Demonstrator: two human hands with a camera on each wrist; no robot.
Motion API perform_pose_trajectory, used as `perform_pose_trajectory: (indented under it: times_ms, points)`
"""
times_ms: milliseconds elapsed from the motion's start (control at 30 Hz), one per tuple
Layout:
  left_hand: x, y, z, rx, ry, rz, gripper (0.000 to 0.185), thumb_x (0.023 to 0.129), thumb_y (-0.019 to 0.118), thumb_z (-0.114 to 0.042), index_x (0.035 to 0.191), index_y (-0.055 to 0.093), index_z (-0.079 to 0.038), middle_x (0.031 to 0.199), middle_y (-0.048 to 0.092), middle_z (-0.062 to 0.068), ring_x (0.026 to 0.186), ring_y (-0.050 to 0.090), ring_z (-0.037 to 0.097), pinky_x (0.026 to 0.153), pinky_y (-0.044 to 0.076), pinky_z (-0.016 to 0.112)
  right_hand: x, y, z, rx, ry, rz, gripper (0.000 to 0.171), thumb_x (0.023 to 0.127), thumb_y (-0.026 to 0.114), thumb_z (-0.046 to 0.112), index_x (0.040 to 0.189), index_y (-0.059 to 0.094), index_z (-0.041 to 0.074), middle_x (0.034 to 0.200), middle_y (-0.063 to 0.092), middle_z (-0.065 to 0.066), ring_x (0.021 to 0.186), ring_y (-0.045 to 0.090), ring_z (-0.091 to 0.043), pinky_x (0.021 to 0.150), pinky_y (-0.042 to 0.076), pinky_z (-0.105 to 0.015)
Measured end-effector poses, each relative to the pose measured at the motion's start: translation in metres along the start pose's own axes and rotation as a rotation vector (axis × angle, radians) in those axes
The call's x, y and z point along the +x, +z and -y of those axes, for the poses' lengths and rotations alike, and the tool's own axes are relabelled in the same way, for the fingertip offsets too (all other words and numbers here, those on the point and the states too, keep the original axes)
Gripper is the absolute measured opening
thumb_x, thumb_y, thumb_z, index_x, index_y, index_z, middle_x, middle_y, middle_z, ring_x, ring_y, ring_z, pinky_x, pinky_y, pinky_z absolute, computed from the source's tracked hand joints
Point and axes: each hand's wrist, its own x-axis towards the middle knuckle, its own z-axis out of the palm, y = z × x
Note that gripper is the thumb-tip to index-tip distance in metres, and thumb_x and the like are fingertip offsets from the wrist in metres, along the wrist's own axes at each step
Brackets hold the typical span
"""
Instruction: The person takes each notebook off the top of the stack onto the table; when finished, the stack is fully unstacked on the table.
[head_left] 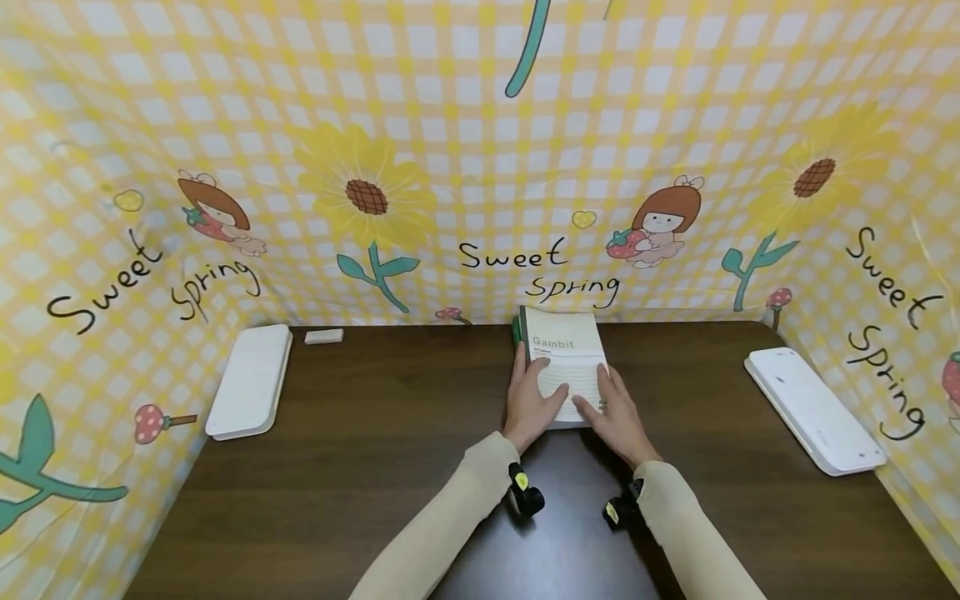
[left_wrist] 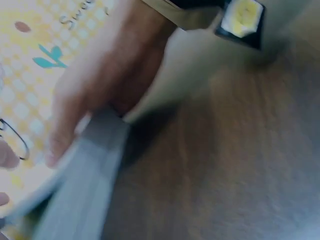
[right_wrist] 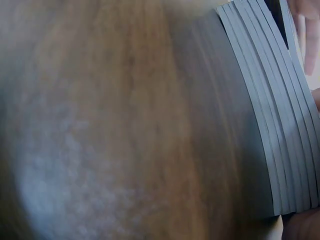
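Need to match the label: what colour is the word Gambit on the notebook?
Tan on the white notebook cover; head view shows it best.

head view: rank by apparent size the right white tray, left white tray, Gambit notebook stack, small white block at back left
1. Right white tray and left white tray: alike, unranked.
2. Gambit notebook stack, partly under both hands.
3. Small white block.

Backdrop I see: yellow gingham cloth [head_left: 480,125] with sunflowers and "Sweet Spring" lettering, upper frame and both sides. Dark wood table [head_left: 360,467] fills the lower frame.
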Motion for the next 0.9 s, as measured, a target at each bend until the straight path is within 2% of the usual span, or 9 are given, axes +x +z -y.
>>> perform_pose_trajectory:
  times_ms: [133, 233, 267, 333, 467, 500, 567, 733, 900]
  points:
    - [0.003, -0.013, -0.009, -0.024, -0.036, -0.045, 0.037, 0.085, 0.068, -0.014, 0.120, 0.063, -0.004, 0.147, 0.042, 0.020, 0.132, 0.046, 0.037, 0.105, 0.041, 0.048, 0.002, 0.003, 0.004, -0.003, -0.013, 0.000, 0.083, 0.094, 0.062, 0.034, 0.152, 0.017, -0.005, 0.157, 0.020, -0.026, 0.141, 0.028, -0.044, 0.111, 0.028, -0.058]
    - [0.006, -0.023, -0.010, -0.027, -0.095, 0.003, 0.039, 0.084, 0.067, -0.011, 0.123, 0.062, -0.007, 0.135, 0.056, 0.016, 0.125, 0.052, 0.033, 0.102, 0.044, 0.044, 0.004, 0.005, 0.008, 0.001, -0.018, 0.007, 0.082, 0.093, 0.063, 0.031, 0.152, 0.019, -0.005, 0.156, 0.021, -0.026, 0.140, 0.030, -0.044, 0.111, 0.029, -0.058]
    - [0.007, -0.027, -0.009, -0.032, -0.116, 0.027, 0.041, 0.085, 0.066, -0.009, 0.125, 0.061, -0.009, 0.133, 0.058, 0.014, 0.122, 0.054, 0.030, 0.097, 0.046, 0.041, 0.005, 0.005, 0.009, 0.001, -0.018, 0.020, 0.082, 0.093, 0.063, 0.031, 0.152, 0.019, -0.004, 0.156, 0.021, -0.026, 0.141, 0.029, -0.044, 0.111, 0.029, -0.059]
    - [0.008, -0.033, -0.006, -0.050, -0.159, 0.078, 0.045, 0.085, 0.062, -0.003, 0.130, 0.059, -0.011, 0.136, 0.057, 0.011, 0.106, 0.061, 0.031, 0.081, 0.051, 0.037, 0.006, 0.005, 0.012, -0.005, -0.022, 0.053, 0.081, 0.094, 0.063, 0.032, 0.152, 0.019, -0.004, 0.157, 0.020, -0.027, 0.141, 0.028, -0.045, 0.111, 0.028, -0.060]
    - [0.007, -0.047, -0.001, -0.083, -0.211, 0.138, 0.052, 0.086, 0.059, 0.004, 0.134, 0.056, -0.015, 0.144, 0.050, 0.009, 0.102, 0.055, 0.030, 0.068, 0.044, 0.031, 0.008, 0.002, 0.015, -0.036, -0.032, 0.125, 0.079, 0.095, 0.061, 0.036, 0.152, 0.022, -0.003, 0.156, 0.022, -0.027, 0.142, 0.027, -0.045, 0.110, 0.028, -0.062]
    - [0.007, -0.050, -0.002, -0.091, -0.215, 0.142, 0.052, 0.087, 0.059, 0.004, 0.134, 0.056, -0.015, 0.145, 0.050, 0.010, 0.104, 0.055, 0.031, 0.069, 0.044, 0.032, 0.008, 0.000, 0.015, -0.042, -0.034, 0.135, 0.079, 0.094, 0.061, 0.036, 0.151, 0.024, -0.003, 0.156, 0.023, -0.027, 0.141, 0.028, -0.046, 0.109, 0.029, -0.062]
    - [0.007, -0.057, -0.003, -0.093, -0.208, 0.139, 0.051, 0.086, 0.060, 0.004, 0.134, 0.057, -0.015, 0.145, 0.049, 0.011, 0.121, 0.047, 0.027, 0.082, 0.044, 0.034, 0.009, -0.003, 0.014, -0.051, -0.035, 0.153, 0.077, 0.094, 0.061, 0.038, 0.151, 0.026, -0.002, 0.156, 0.024, -0.025, 0.141, 0.029, -0.045, 0.109, 0.029, -0.062]
    - [0.005, -0.078, -0.009, -0.110, -0.194, 0.104, 0.053, 0.085, 0.058, 0.008, 0.133, 0.057, -0.015, 0.147, 0.046, 0.012, 0.136, 0.039, 0.028, 0.101, 0.039, 0.043, 0.005, -0.017, 0.010, -0.030, 0.005, 0.208, 0.073, 0.096, 0.058, 0.038, 0.152, 0.027, 0.002, 0.158, 0.018, -0.025, 0.142, 0.025, -0.048, 0.108, 0.029, -0.065]
    - [-0.002, -0.116, 0.000, -0.145, -0.152, 0.042, 0.055, 0.082, 0.057, 0.013, 0.131, 0.059, -0.013, 0.142, 0.052, 0.012, 0.135, 0.041, 0.028, 0.101, 0.039, 0.043, 0.001, -0.036, 0.005, -0.039, 0.049, 0.247, 0.072, 0.095, 0.060, 0.037, 0.153, 0.028, 0.007, 0.159, 0.016, -0.025, 0.141, 0.022, -0.050, 0.105, 0.030, -0.067]
